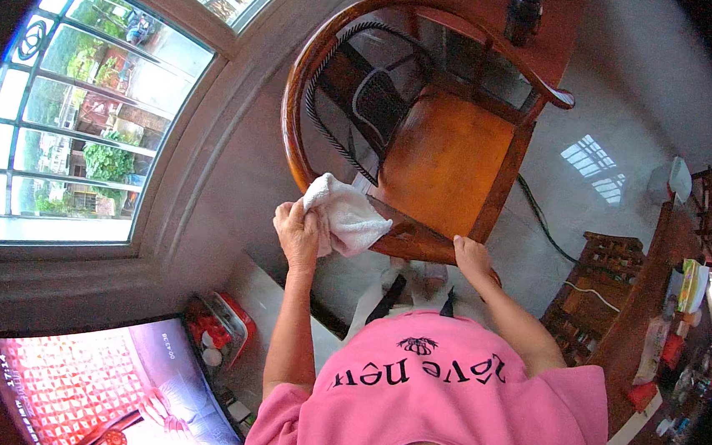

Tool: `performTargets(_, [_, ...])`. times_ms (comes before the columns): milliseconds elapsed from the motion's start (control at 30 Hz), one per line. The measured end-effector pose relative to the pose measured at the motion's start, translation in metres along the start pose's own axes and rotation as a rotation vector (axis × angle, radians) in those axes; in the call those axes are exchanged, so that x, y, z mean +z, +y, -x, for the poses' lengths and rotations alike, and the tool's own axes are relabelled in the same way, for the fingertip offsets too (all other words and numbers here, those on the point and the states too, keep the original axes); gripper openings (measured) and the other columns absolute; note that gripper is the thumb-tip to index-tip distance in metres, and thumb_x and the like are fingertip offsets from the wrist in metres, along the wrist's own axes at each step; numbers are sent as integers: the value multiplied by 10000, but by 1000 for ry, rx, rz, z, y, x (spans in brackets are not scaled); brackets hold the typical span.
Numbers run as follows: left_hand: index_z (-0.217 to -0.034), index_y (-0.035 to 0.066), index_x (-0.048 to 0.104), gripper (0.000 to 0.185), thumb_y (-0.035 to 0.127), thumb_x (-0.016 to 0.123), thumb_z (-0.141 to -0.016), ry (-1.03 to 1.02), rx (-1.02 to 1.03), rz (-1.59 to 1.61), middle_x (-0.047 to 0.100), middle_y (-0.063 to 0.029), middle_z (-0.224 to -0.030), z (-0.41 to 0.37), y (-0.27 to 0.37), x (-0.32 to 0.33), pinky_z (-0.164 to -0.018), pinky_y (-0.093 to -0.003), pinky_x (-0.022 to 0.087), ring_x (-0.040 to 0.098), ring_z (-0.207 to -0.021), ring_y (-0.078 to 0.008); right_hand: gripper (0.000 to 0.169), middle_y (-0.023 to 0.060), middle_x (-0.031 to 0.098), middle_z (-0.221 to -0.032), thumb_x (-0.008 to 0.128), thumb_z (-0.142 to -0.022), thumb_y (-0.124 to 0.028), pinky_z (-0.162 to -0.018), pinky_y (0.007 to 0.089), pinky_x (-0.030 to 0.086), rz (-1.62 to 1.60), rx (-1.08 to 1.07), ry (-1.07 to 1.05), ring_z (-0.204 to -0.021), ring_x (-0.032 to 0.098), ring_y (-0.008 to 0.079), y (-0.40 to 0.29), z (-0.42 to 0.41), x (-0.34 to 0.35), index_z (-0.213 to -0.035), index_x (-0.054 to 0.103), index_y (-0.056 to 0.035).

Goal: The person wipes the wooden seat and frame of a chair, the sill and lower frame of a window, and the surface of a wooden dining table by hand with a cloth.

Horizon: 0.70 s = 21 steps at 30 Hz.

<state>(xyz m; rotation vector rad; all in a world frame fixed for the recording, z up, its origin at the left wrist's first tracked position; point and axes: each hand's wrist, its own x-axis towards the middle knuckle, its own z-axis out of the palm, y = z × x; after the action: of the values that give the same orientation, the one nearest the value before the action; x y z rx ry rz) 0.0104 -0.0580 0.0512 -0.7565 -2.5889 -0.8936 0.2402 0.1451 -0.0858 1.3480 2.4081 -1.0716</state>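
Observation:
My left hand (pixel 296 235) grips a white terry cloth (pixel 349 217), bunched up against the curved rail of a wooden armchair (pixel 292 111). Its fingers are partly hidden by the cloth. My right hand (pixel 472 257) is closed on the near arm of the same chair, close to the seat's corner. The chair has a round horseshoe-shaped back rail and a flat orange-brown wooden seat (pixel 452 155). Inside the back rail, a dark backrest piece with twisted cord-like edging (pixel 375 101) is visible.
A red-brown wooden table (pixel 553 25) with a dark jar (pixel 523 16) stands behind the chair. A barred window (pixel 88 120) is at left, above a lit screen (pixel 104 391) and a red container (pixel 238 326). Dark cable (pixel 539 209) crosses the floor towards wooden furniture (pixel 603 267).

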Motion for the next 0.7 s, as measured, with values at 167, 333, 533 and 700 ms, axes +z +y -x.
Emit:
performTargets(167, [-992, 184, 601, 220, 306, 504, -837, -73, -189, -281, 502, -106, -701, -3, 4, 1, -565, -426, 453, 556, -619, -339, 401, 213, 574, -730, 354, -837, -299, -618, 479, 410, -19, -84, 143, -685, 544, 389, 12, -4, 13, -711, 572, 13])
performTargets(333, [-1090, 135, 566, 328, 354, 456, -872, -205, -427, -22, 621, -189, -851, -7, -13, 5, -636, -403, 475, 616, -802, -313, 349, 203, 593, -750, 407, -816, -298, -640, 468, 427, -21, -74, 150, -703, 561, 381, -5, 10, -6, -745, 585, -7])
performTargets(533, [-1295, -33, 215, 687, 275, 579, -801, -231, -195, 272, 381, -225, -1161, 19, -21, 33, -907, -365, 337, 420, -1067, -330, 271, 182, 597, -750, 456, -797, -241, -618, 447, 427, -50, -48, 190, -688, 554, 360, -9, 12, -8, -739, 583, -8])
performTargets(700, [-1189, -17, 359, 412, 152, 516, -848, -140, -316, 464, 486, -164, -1063, 11, -19, 46, -853, -325, 374, 488, -998, -260, 243, 172, 589, -730, 459, -776, -220, -599, 452, 416, -78, -73, 248, -693, 550, 355, 0, 10, 0, -716, 565, -10])
